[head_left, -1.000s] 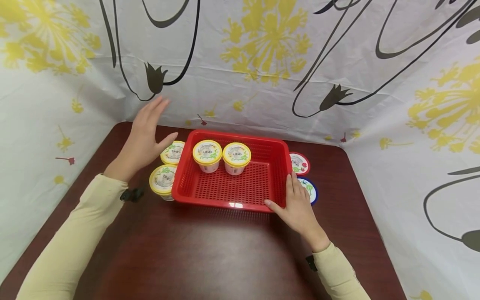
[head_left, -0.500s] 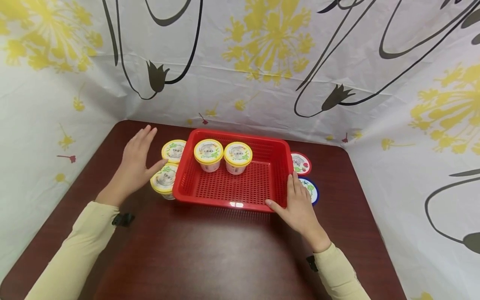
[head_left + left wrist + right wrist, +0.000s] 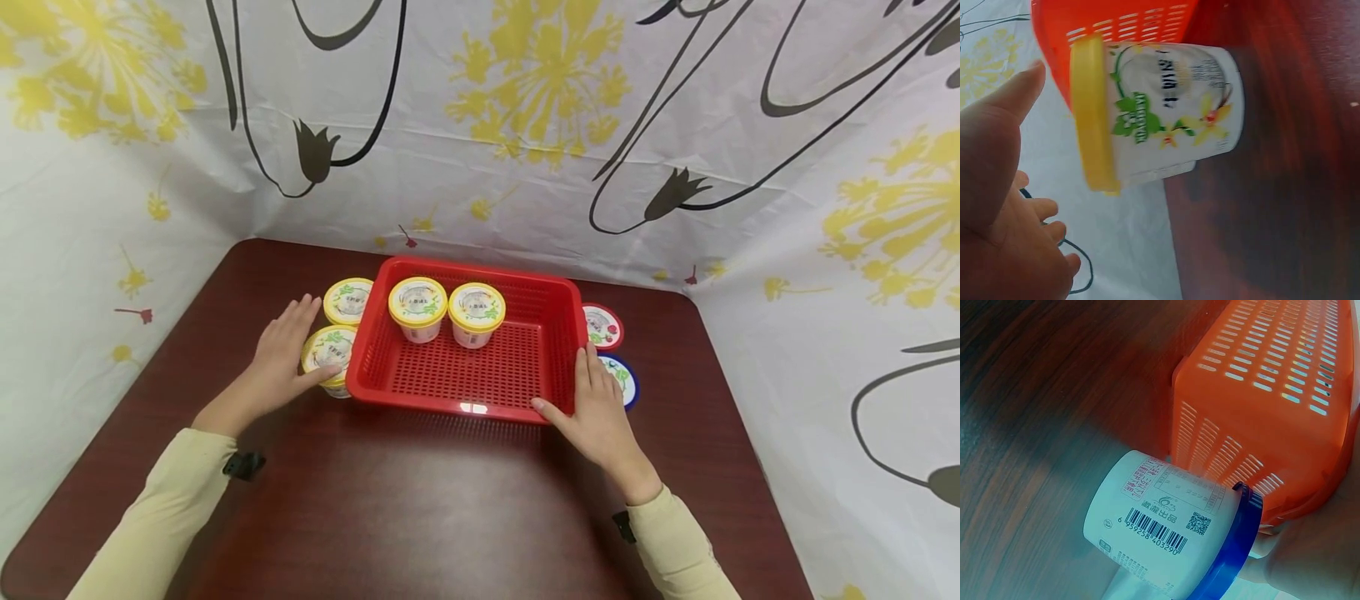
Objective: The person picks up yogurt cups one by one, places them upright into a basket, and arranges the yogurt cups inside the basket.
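Observation:
A red plastic basket (image 3: 480, 410) holds two cups with yellow lids, the left cup (image 3: 417, 305) and the right cup (image 3: 476, 310), both upright. Outside its left wall stand a front yellow-lidded cup (image 3: 327, 354) and a back one (image 3: 348, 302). My left hand (image 3: 273, 362) is beside the front cup, fingers extended on its left and thumb toward its near side; the left wrist view shows space between palm and cup (image 3: 1166, 106). My right hand (image 3: 600, 417) rests at the basket's front right corner, thumb on the front rim and straight fingers along the right side.
Right of the basket stand a red-lidded cup (image 3: 602, 326) and a blue-lidded cup (image 3: 621, 382), the latter partly behind my right fingers. Everything sits on a dark brown table (image 3: 420, 517). A white patterned cloth (image 3: 450, 183) surrounds its back and sides.
My left hand has come down and toward me, from above the back left cup to beside the front left one. My right hand and the basket stay where they were.

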### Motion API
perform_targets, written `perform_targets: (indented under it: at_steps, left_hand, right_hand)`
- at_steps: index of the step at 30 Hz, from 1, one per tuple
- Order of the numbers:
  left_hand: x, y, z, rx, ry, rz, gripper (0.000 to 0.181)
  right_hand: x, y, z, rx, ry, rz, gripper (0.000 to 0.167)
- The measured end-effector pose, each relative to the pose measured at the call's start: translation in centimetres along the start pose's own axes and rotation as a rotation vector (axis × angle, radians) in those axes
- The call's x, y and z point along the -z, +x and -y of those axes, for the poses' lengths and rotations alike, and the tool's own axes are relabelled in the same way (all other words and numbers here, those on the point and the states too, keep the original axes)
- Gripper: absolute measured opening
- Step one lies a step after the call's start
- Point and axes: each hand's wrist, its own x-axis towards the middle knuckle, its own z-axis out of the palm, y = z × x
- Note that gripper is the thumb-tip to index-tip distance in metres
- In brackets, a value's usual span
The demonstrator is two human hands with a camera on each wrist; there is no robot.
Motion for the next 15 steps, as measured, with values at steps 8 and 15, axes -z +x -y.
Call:
perform_targets:
  at_steps: [8, 15]
  left_hand:
    - [-1.0, -0.5, 0.3, 0.04, -0.022, 0.092, 0.12]
    - [-1.7, -0.6, 0.3, 0.032, -0.04, 0.071, 0.121]
  right_hand:
    - [0.0, 0.0, 0.0, 0.006, 0.003, -0.003, 0.114]
    - [0.0, 0.0, 0.0, 0.003, -0.002, -0.002, 0.114]
